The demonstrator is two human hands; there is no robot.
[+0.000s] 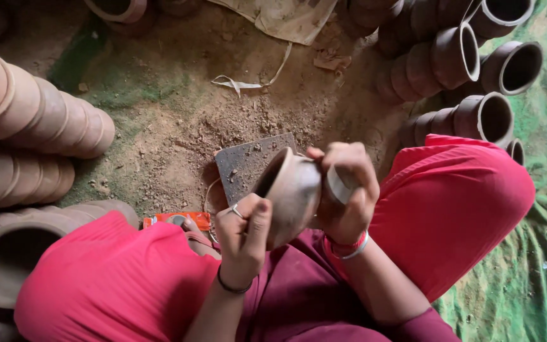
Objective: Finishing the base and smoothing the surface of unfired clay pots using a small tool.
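Note:
A small brown clay pot lies tilted over my lap, mouth toward the upper left. My left hand, with a ring on one finger, cups its lower side. My right hand wraps the pot's right end and pinches a pale flat scraper-like piece against it. I sit cross-legged in red trousers, both knees spread wide.
Stacked clay pots lie on their sides at the left and at the upper right. A grey flat slab rests on the dusty earth floor. A small orange packet lies by my left knee. Green cloth covers the right.

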